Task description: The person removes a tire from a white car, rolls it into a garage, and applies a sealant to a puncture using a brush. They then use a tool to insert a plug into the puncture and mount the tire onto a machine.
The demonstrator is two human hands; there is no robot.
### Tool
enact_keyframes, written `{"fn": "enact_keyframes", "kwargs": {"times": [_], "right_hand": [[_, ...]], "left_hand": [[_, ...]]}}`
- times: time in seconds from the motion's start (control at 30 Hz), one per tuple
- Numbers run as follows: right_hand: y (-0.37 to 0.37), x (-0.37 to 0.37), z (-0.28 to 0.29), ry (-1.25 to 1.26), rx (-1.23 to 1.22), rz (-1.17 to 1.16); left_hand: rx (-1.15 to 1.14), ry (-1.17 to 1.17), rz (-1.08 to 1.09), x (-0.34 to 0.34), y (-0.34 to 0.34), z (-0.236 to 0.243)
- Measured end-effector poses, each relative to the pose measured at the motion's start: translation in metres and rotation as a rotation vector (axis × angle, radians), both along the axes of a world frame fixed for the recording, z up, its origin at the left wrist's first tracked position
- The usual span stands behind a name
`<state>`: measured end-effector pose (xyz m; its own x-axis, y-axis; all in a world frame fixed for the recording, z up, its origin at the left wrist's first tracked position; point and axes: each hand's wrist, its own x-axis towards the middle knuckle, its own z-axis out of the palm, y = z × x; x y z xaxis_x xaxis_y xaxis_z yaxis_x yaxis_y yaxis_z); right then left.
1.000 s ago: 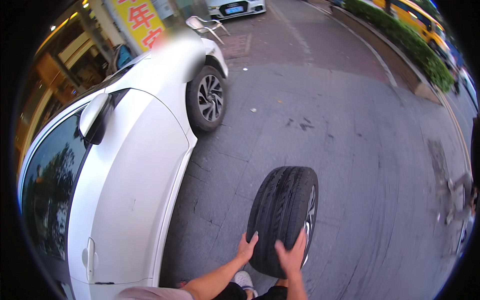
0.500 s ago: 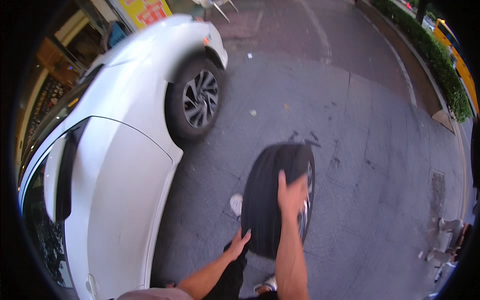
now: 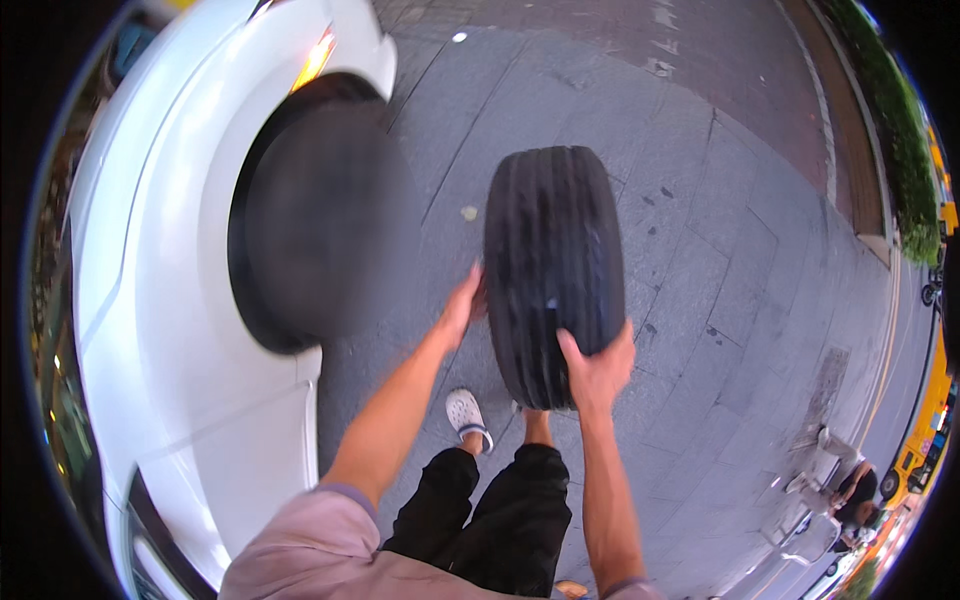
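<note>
Black rubber, moulded into a wide grooved tread, covers the thick round tyre [image 3: 553, 240], which is between the person's two bare hands over grey stone paving [image 3: 690, 260]. The right hand [image 3: 602, 372] has its grip around the tyre's lower right edge, thumb laid on the tread. The left hand [image 3: 462, 305] is at the tyre's left side; how firmly that grip closes cannot be told, its fingertips being blurred. A glossy white car [image 3: 160, 290] is to the left, its front wheel lost in blur. A perforated white clog [image 3: 464, 411] shows below the tyre.
</note>
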<state>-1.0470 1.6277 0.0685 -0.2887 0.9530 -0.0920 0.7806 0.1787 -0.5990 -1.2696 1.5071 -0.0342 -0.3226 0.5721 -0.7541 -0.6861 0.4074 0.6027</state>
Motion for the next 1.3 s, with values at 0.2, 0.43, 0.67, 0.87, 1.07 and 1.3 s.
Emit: {"fn": "enact_keyframes", "kwargs": {"times": [0.2, 0.43, 0.67, 0.87, 1.07, 1.3], "right_hand": [[0.276, -0.250, 0.040, 0.382, -0.427, 0.193], [0.259, -0.215, -0.090, 0.145, -0.200, 0.343], [0.455, -0.593, -0.015, 0.315, -0.164, 0.068], [0.693, -0.793, 0.019, 0.298, -0.221, 0.352], [0.705, -0.793, -0.064, 0.074, -0.115, 0.373], [0.926, -1.167, 0.004, -0.020, -0.089, 0.158]], "left_hand": [[-0.158, -0.258, 0.177, -0.021, 0.086, -0.017], [0.152, -0.220, 0.391, -0.235, 0.254, -0.017], [0.037, -0.432, 0.414, -0.477, 0.363, -0.095], [-0.058, -0.385, 0.300, -0.571, 0.517, -0.039], [0.123, -0.179, 0.249, -0.781, 0.673, -0.005], [-0.025, -0.132, 0.271, -0.949, 0.806, -0.065]]}}
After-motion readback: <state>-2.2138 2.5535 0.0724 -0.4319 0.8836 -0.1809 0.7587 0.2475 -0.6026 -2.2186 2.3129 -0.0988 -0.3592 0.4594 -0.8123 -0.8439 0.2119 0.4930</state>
